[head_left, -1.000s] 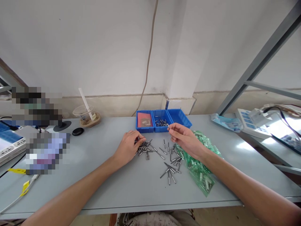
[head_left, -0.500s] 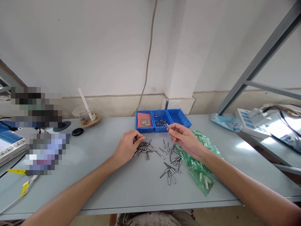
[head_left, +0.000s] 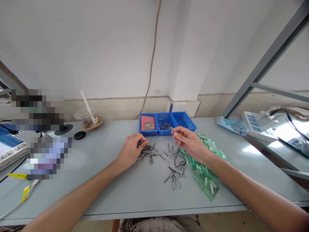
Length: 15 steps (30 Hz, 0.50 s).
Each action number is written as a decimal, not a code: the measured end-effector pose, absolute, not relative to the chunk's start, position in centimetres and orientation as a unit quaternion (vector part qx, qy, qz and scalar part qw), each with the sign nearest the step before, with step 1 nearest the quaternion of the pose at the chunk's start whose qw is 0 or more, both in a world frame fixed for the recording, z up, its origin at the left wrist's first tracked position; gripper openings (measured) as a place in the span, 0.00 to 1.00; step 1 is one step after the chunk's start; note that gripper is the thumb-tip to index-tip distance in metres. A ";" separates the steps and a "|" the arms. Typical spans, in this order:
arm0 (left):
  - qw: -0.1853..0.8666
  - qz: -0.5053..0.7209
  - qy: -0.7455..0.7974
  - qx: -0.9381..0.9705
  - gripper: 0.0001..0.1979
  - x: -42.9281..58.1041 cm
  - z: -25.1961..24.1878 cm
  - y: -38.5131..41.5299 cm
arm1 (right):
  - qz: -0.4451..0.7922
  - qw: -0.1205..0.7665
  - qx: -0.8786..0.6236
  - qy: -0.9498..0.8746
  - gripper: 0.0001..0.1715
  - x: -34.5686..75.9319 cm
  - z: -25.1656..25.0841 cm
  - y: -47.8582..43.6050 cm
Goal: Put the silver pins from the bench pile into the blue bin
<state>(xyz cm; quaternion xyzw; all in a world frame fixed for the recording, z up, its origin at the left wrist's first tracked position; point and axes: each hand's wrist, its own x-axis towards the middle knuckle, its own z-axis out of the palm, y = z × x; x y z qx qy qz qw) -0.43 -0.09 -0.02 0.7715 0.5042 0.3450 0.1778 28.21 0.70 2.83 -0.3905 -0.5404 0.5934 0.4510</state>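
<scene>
My left hand (head_left: 132, 149) is closed in a pinch over the left edge of a heap of metal blind rivets (head_left: 147, 152); what its fingers hold, if anything, is hidden. My right hand (head_left: 187, 141), closed at the fingertips, holds a thin blind rivet (head_left: 172, 129) just in front of the middle blue bin (head_left: 165, 132). More rivets lie inside that bin. Beneath and beside the right hand is a green plastic bag (head_left: 206, 180) with pale rivets in it. Loose rivets (head_left: 174, 175) are scattered on the table between the hands.
The left blue bin (head_left: 149, 133) holds a red sheet and a small clear packet. To its right stands another blue bin (head_left: 183, 120). A plastic cup with a straw (head_left: 88, 112), a black disc (head_left: 79, 135) and power strips (head_left: 13, 154) are at left. A blue wrapper (head_left: 233, 125) lies at right.
</scene>
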 end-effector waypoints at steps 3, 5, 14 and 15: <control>0.175 0.346 0.504 0.772 0.12 -0.4 -0.2 -0.1 | 0.594 0.449 -0.392 -0.540 0.17 28.2 2.8 0.7; 0.178 0.345 0.506 0.771 0.12 -0.4 -0.2 -0.1 | 0.595 0.448 -0.390 -0.540 0.17 28.2 2.7 0.7; 0.183 0.346 0.507 0.768 0.13 -0.4 -0.2 -0.1 | 0.593 0.448 -0.393 -0.542 0.18 28.3 2.8 0.7; 0.183 0.346 0.507 0.768 0.13 -0.4 -0.2 -0.1 | 0.591 0.450 -0.393 -0.542 0.18 28.3 2.8 0.7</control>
